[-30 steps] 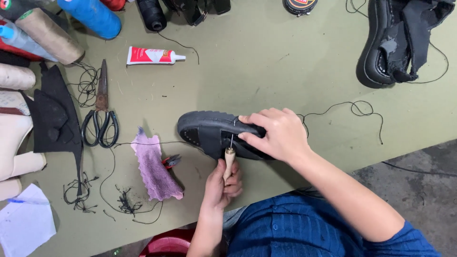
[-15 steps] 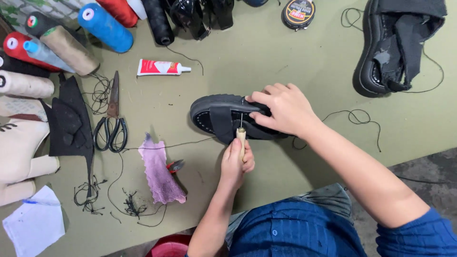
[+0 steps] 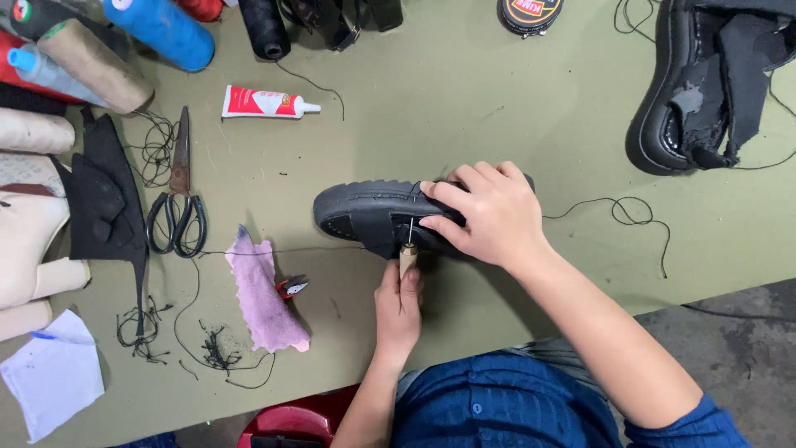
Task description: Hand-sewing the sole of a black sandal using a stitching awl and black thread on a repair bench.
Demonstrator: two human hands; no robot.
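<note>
A black shoe (image 3: 365,214) lies on its side on the olive table (image 3: 464,99), its ridged sole facing away from me. My right hand (image 3: 485,214) presses down over the shoe's middle and heel. My left hand (image 3: 398,307) grips a wooden-handled awl (image 3: 407,255) whose metal needle goes into the shoe's side, near the right fingertips. A thin black thread (image 3: 618,209) trails from the shoe toward the right.
Scissors (image 3: 174,207), a pink cloth (image 3: 264,290), small red nippers (image 3: 290,288) and thread scraps lie to the left. A red-and-white glue tube (image 3: 265,103) and several thread spools (image 3: 162,29) sit farther back. Another black shoe (image 3: 705,79) rests at the upper right.
The view has shifted a little. My left hand and the awl sit a bit closer under the shoe, and my right hand keeps its hold on the shoe.
</note>
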